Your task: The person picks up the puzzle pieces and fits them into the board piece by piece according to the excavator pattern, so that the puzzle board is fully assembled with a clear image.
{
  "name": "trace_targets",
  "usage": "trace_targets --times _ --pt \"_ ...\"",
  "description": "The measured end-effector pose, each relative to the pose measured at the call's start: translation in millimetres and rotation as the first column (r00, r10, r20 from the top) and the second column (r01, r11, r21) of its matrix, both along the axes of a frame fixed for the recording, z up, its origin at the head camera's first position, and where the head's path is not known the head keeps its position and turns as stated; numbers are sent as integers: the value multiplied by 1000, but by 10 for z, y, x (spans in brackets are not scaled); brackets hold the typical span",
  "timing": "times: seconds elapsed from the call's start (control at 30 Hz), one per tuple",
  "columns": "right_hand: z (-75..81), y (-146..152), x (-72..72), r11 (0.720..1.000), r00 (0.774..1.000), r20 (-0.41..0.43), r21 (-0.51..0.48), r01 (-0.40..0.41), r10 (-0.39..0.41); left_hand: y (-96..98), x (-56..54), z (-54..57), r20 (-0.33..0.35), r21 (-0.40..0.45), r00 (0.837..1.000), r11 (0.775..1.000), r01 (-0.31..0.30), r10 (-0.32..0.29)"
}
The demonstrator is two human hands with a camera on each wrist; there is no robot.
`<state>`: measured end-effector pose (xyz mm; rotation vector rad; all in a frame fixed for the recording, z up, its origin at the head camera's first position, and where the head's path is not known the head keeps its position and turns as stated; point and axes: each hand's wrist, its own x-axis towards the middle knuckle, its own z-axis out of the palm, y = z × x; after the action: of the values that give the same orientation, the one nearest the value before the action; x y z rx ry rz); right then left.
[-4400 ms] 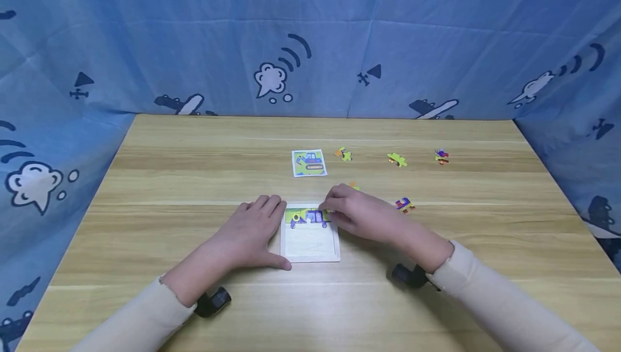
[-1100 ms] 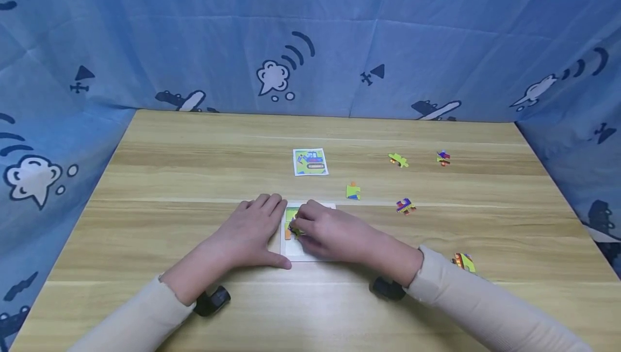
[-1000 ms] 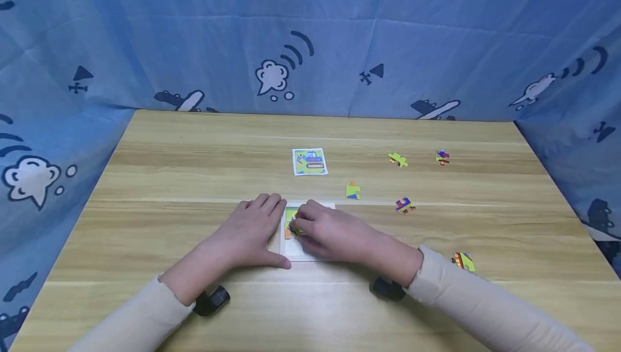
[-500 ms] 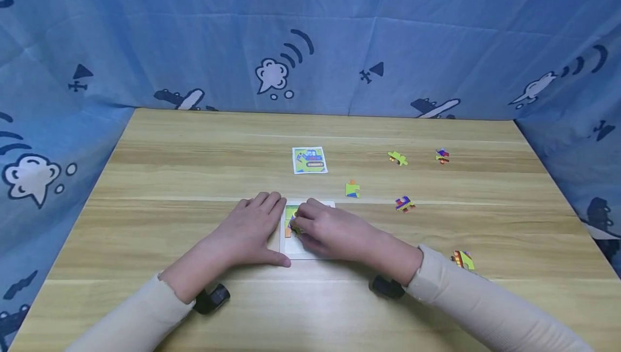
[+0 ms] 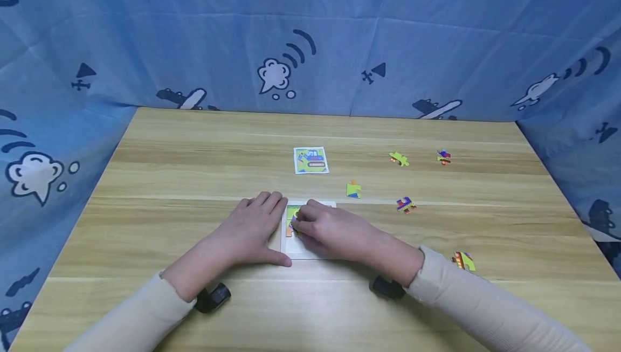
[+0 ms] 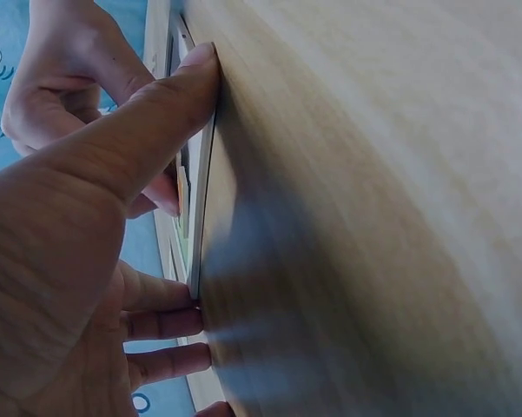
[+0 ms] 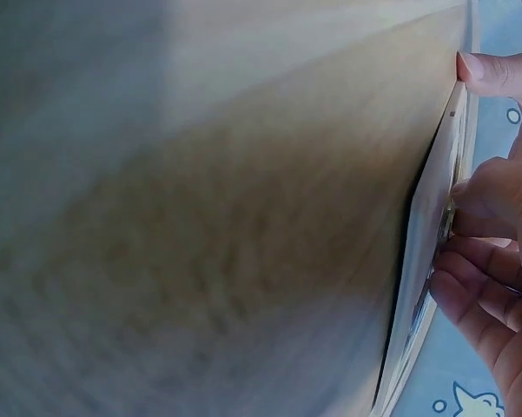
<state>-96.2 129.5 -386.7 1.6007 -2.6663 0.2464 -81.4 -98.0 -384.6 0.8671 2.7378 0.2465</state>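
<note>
A white puzzle tray (image 5: 298,250) lies flat on the table, with colourful jigsaw pieces along its far side. My left hand (image 5: 247,233) rests along its left edge, fingers extended and thumb at the near corner; in the left wrist view the thumb (image 6: 148,122) touches the rim. Over the tray's left half, my right hand (image 5: 335,230) pinches a jigsaw piece (image 5: 289,230), green with an orange corner, right below the top-row pieces. My right fingers hide much of this piece and most of the top row.
A picture card of an excavator (image 5: 311,160) lies behind the tray. Loose jigsaw pieces lie to the right: a green one (image 5: 353,190), a striped purple one (image 5: 405,205), another green one (image 5: 399,158), a red-purple one (image 5: 443,157), and one beside the right sleeve (image 5: 464,261).
Since the oldest frame, my right hand has moved from the tray's far right corner to its left side, and the orange-green piece behind has left the table. Lately the pinched piece shifts slightly.
</note>
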Motion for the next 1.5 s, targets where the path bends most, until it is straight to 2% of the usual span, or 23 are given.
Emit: trace_targets --times 0.9,1.3,1.5 --pt "17 9 1 1000 999 -45 24 -7 8 4 0 23 8 -4 1000 1000 -2 2" --pt "14 -9 -9 1000 999 -49 4 -11 11 -2 -7 11 5 -3 1000 1000 1 -1" --pt "24 -21 -13 1000 1000 -22 20 -9 9 -3 -11 12 18 -10 1000 1000 -5 5"
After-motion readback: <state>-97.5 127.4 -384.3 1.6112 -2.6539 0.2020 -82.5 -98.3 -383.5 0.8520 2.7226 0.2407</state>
